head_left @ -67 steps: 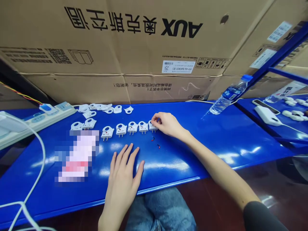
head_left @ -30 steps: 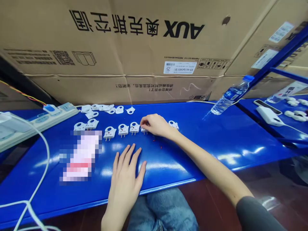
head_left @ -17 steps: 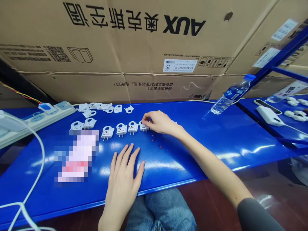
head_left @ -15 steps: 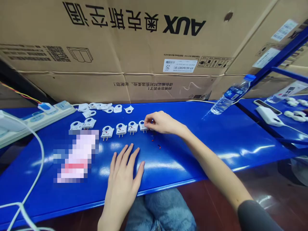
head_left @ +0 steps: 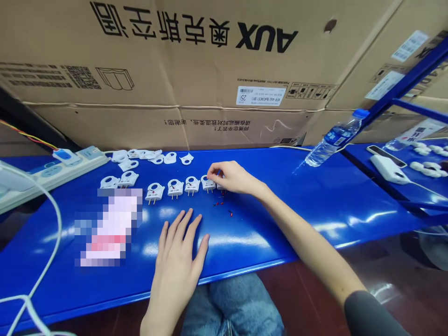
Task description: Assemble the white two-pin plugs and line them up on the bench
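Our left hand (head_left: pixel 178 266) spread on table (head_left: pixel 332 196). Right hand (head_left: pixel 234 177): fingertips drawn close at white plug (head_left: pixel 207 185); we cannot tell what's pinched. 3 plugs (head_left: pixel 192 186) left of it seem wired; loose red wires (head_left: pixel 231 213) below it seem unused.

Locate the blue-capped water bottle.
In the head view, the blue-capped water bottle stands toward the right, in front of the cardboard box, near the blue frame.

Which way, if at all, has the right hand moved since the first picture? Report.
Yes, the right hand has moved slightly left against the white label on the cardboard box.
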Available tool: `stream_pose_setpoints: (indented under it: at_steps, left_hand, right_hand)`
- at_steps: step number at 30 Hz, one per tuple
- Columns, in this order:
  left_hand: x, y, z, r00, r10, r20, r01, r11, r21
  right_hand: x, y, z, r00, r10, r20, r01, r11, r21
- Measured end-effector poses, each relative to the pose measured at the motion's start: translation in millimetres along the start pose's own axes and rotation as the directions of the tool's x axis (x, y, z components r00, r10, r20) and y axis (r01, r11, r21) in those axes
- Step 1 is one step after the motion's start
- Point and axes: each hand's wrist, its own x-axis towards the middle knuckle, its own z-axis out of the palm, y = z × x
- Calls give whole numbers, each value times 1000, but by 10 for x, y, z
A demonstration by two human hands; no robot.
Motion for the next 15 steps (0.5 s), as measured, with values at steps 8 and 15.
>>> stream_pose_setpoints:
  at_steps: [8,15]
  left_hand:
    - [1,-3,-2,1000,0,1,0,1000,1]
    - [-11,-8,-8,1000,4,10,-4,1000,10]
  right_hand:
    - [234,-218,322,996,-66,-55,57,985,-161]
    - [418,-367,334,993,-52,106,84,942,-324]
